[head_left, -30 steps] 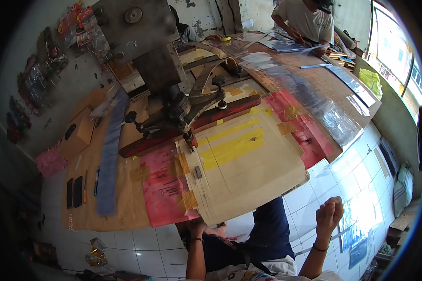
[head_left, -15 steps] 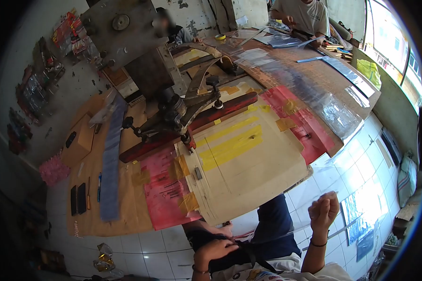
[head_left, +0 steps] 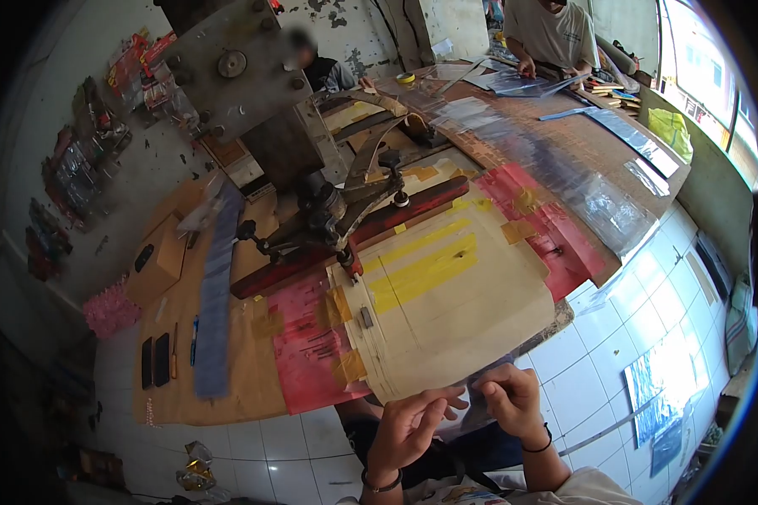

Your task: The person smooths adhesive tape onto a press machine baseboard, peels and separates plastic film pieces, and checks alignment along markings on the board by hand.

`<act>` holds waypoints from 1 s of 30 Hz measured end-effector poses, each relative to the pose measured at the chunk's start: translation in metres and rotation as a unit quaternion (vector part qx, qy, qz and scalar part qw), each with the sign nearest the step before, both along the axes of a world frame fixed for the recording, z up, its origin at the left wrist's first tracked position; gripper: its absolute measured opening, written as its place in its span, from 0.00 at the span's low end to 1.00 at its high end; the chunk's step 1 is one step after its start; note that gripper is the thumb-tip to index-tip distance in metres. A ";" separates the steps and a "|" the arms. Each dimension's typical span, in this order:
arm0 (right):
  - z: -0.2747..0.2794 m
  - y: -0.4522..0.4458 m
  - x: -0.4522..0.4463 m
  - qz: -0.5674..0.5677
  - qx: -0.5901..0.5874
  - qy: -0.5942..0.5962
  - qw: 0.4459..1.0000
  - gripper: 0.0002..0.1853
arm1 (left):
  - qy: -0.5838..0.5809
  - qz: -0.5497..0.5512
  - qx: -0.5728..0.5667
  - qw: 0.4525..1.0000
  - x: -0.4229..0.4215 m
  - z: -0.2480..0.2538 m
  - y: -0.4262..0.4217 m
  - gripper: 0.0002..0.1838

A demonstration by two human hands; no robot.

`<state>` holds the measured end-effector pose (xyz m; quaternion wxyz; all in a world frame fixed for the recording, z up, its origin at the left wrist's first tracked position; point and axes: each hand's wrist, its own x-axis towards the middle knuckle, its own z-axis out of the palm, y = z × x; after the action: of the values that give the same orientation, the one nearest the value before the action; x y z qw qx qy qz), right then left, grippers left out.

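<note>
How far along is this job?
The setup looks done: yellow tape is on the tan board, beside the red bar. In progress: the left hand and right hand are close together by the board's near edge; whether they hold something is unclear. Possibly remaining: the clear plastic on the table; how much, I can't tell.

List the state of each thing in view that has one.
Left hand, raised, fingers curled, grip unclear
Right hand, raised, fingers bent, grip unclear
Beige board, flat, yellow-taped
Red bar, slanting, contact beneath unclear
Red sheets, flat, taped
Blue strip, flat
Black slabs, flat, side by side
Tape roll, flat
Yellow-green bag, crumpled
</note>
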<state>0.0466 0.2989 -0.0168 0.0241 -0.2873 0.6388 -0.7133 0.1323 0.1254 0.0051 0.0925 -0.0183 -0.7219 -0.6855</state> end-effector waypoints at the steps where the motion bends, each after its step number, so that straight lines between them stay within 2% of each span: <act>1: -0.002 0.001 -0.001 0.013 0.014 -0.006 1.000 0.07 | -0.007 0.000 0.001 1.000 0.000 0.001 0.001 0.14; 2: -0.004 0.001 -0.001 0.025 0.026 -0.010 0.999 0.04 | -0.012 0.000 0.000 1.000 -0.001 0.002 0.000 0.13; 6: -0.008 -0.005 -0.002 0.069 0.057 0.026 0.996 0.06 | 0.024 0.031 -0.009 0.999 -0.002 -0.001 -0.002 0.12; 8: -0.010 -0.006 -0.001 0.107 0.082 0.014 0.991 0.06 | 0.039 0.070 -0.008 0.997 0.001 -0.003 -0.003 0.12; 13: -0.019 -0.008 0.007 0.159 0.047 -0.066 0.984 0.07 | 0.100 0.196 -0.024 0.975 0.000 -0.005 0.007 0.13; 15: -0.019 -0.006 0.004 0.181 0.060 -0.046 0.981 0.08 | 0.115 0.231 -0.051 0.965 -0.001 -0.010 0.007 0.14; 18: -0.024 -0.003 0.001 0.201 0.070 -0.017 0.977 0.09 | 0.128 0.319 -0.028 0.939 -0.005 -0.010 0.001 0.15; 19: -0.026 -0.003 0.001 0.205 0.071 -0.006 0.976 0.09 | 0.130 0.339 -0.106 0.926 -0.006 -0.007 -0.004 0.14; 22: -0.031 -0.003 0.010 0.171 0.069 -0.112 0.976 0.12 | 0.185 0.347 -0.244 0.887 -0.018 -0.008 -0.018 0.14; 25: -0.030 0.000 0.012 0.142 0.144 -0.090 0.975 0.12 | 0.147 0.343 -0.256 0.892 -0.015 0.002 -0.030 0.13; 27: -0.037 0.000 0.016 0.155 0.135 -0.116 0.972 0.11 | 0.119 0.327 -0.248 0.904 -0.012 0.009 -0.034 0.13; 30: -0.035 0.002 0.018 0.169 0.127 -0.168 0.963 0.11 | 0.158 0.355 -0.315 0.866 -0.025 0.011 -0.032 0.13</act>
<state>0.0644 0.3006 -0.0519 0.2877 -0.2613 0.6533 -0.6498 0.1073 0.0932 0.0161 0.4318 0.1033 -0.8327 -0.3309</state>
